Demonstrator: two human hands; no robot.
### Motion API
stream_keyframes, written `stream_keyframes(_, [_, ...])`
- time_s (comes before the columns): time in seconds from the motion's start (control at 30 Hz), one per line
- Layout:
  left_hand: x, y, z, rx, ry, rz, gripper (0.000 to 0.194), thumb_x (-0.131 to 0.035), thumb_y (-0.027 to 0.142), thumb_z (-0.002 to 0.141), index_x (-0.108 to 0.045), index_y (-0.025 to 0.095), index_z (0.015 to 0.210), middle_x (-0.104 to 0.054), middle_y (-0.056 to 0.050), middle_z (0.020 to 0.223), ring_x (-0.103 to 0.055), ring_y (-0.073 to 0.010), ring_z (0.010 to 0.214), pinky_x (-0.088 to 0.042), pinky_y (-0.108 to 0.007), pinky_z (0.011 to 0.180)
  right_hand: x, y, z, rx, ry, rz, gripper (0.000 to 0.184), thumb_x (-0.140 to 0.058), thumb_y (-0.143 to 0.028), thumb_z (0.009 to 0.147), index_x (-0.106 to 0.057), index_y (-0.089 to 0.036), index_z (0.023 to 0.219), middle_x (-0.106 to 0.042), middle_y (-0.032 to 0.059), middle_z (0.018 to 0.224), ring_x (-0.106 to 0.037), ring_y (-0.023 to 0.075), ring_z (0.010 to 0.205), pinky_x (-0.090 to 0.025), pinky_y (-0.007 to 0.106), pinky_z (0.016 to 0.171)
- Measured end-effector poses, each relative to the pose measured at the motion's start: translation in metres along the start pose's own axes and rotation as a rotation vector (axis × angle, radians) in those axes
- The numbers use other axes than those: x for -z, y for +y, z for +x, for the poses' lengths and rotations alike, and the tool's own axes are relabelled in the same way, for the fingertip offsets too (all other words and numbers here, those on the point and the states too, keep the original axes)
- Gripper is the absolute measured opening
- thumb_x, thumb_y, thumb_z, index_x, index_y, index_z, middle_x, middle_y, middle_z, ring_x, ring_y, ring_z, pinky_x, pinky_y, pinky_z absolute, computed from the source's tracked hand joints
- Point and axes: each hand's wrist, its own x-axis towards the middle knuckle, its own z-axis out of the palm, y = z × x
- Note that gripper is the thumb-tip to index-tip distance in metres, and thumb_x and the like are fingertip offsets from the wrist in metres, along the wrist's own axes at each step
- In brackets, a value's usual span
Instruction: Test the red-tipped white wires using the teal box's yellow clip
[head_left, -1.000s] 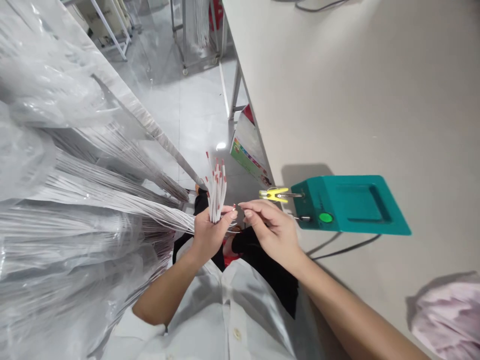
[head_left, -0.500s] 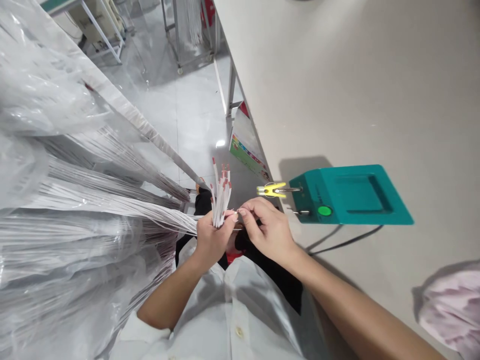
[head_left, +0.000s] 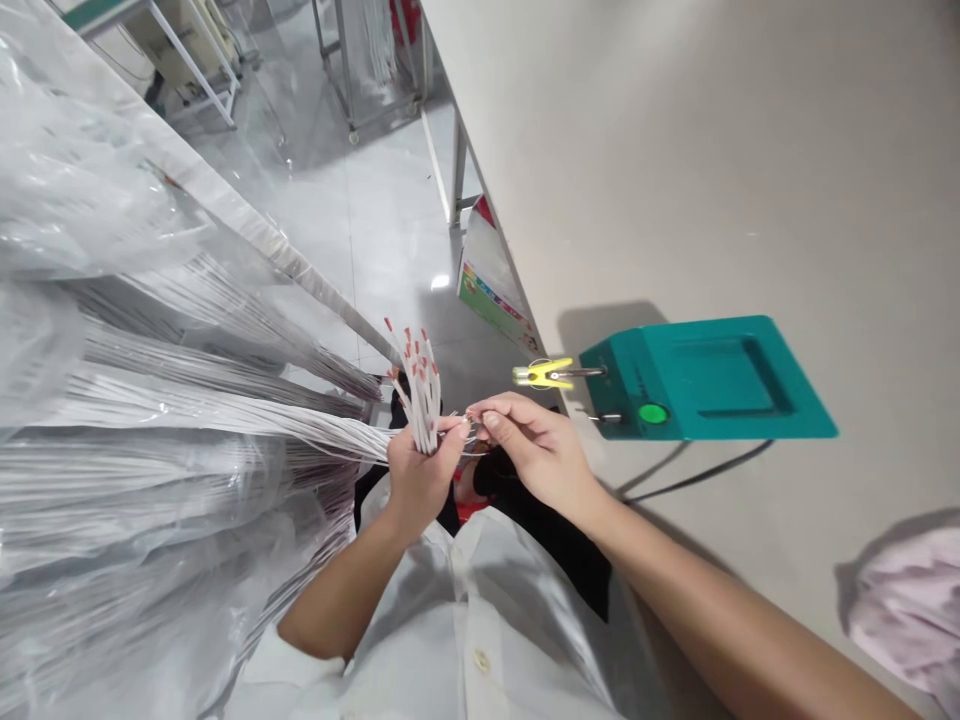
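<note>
My left hand is closed round a bundle of thin white wires. Their red-tipped ends stand up above the fist, fanned slightly apart. My right hand is pinched at the left thumb tip, its thumb and forefinger on the end of a thin wire; the exact end is too small to make out. Beyond the left fist, long white wires run off to the left. Right of my hands, a teal box with a green button lies on the table, a yellow clip on its metal prong.
Plastic-wrapped wire bundles hang along a rail on my left. The pale table has its edge close to my right hand. A black cable runs from the teal box. Pink cloth lies at lower right.
The wire ends in my left hand have spread out and leaned left. Both hands have shifted slightly left, still together at the fingertips.
</note>
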Motion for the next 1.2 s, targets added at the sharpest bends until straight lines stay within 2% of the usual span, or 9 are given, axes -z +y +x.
stream_keyframes(0.13, [-0.003,0.0,0.0,0.023,-0.012,0.026,0.01,-0.064,0.024,0.069,-0.069,0.015,0.07,-0.068,-0.002,0.066,-0.06,-0.0143,0.064,-0.047,-0.025,0.064,-0.002,0.0,-0.002,-0.042,0.028,0.026,0.017,-0.059,-0.034,0.079,-0.065,-0.018,0.078,-0.063,0.004,0.078,-0.059,0.0143,0.07,-0.049,0.028,0.064])
stream_keyframes(0.27, [-0.003,0.001,-0.001,0.016,-0.03,0.001,0.013,-0.062,0.026,0.072,-0.068,0.015,0.071,-0.068,-0.002,0.068,-0.061,-0.0141,0.065,-0.047,-0.025,0.066,-0.004,0.001,-0.002,-0.037,0.034,-0.039,0.019,-0.055,-0.034,0.082,-0.063,-0.018,0.076,-0.063,0.0038,0.076,-0.059,0.0145,0.07,-0.048,0.027,0.064])
stream_keyframes(0.4, [0.0,-0.001,-0.002,0.032,-0.037,-0.03,0.016,-0.061,0.029,0.073,-0.067,0.014,0.075,-0.067,-0.003,0.068,-0.061,-0.0145,0.066,-0.047,-0.025,0.065,-0.005,0.001,-0.002,0.019,0.028,-0.075,0.018,-0.054,-0.032,0.083,-0.061,-0.018,0.073,-0.061,0.0027,0.073,-0.058,0.0139,0.068,-0.048,0.026,0.062])
stream_keyframes(0.63, [0.001,-0.012,-0.001,0.062,-0.067,-0.052,0.023,-0.06,0.036,0.075,-0.067,0.015,0.078,-0.06,0.0,0.054,-0.057,-0.0133,0.058,-0.045,-0.024,0.057,-0.004,-0.001,0.0,0.151,0.03,-0.23,0.013,-0.053,-0.023,0.081,-0.057,-0.018,0.07,-0.057,0.001,0.068,-0.054,0.0115,0.061,-0.045,0.024,0.058])
stream_keyframes(0.73, [0.002,-0.013,-0.001,0.031,-0.047,-0.011,0.025,-0.059,0.038,0.075,-0.068,0.015,0.077,-0.059,-0.001,0.053,-0.057,-0.0141,0.058,-0.045,-0.025,0.056,-0.001,0.004,0.003,0.09,0.011,-0.258,0.013,-0.053,-0.025,0.081,-0.057,-0.018,0.07,-0.058,0.0008,0.067,-0.054,0.0116,0.059,-0.045,0.024,0.056])
stream_keyframes(0.87, [0.004,-0.009,0.0,0.017,-0.063,0.016,0.022,-0.057,0.035,0.077,-0.067,0.015,0.075,-0.062,-0.002,0.06,-0.058,-0.0139,0.061,-0.045,-0.025,0.059,0.005,0.005,0.005,0.014,0.084,-0.201,0.013,-0.053,-0.028,0.082,-0.06,-0.018,0.075,-0.061,0.002,0.07,-0.055,0.0123,0.059,-0.046,0.025,0.055])
stream_keyframes(0.97, [0.004,-0.006,0.001,0.011,-0.084,0.033,0.02,-0.056,0.032,0.078,-0.065,0.015,0.072,-0.064,-0.002,0.066,-0.058,-0.013,0.063,-0.045,-0.024,0.062,0.011,-0.003,0.005,0.174,0.099,-0.207,0.011,-0.053,-0.025,0.083,-0.063,-0.02,0.085,-0.063,0.004,0.081,-0.06,0.0147,0.073,-0.049,0.028,0.066])
stream_keyframes(1.03, [0.003,-0.005,0.001,-0.003,-0.094,0.059,0.02,-0.056,0.03,0.078,-0.065,0.015,0.069,-0.064,-0.001,0.066,-0.057,-0.0127,0.063,-0.045,-0.024,0.063,0.015,-0.009,0.005,0.296,0.042,-0.245,0.012,-0.055,-0.021,0.082,-0.065,-0.022,0.088,-0.063,0.0046,0.086,-0.06,0.0154,0.08,-0.049,0.029,0.072])
stream_keyframes(1.2, [0.002,-0.008,0.002,-0.039,-0.136,0.116,0.018,-0.056,0.028,0.077,-0.065,0.014,0.068,-0.062,-0.001,0.063,-0.055,-0.0124,0.06,-0.044,-0.023,0.06,0.023,-0.012,0.008,0.418,-0.111,-0.379,0.014,-0.055,-0.019,0.081,-0.067,-0.025,0.085,-0.063,0.0048,0.093,-0.062,0.0142,0.082,-0.05,0.027,0.069])
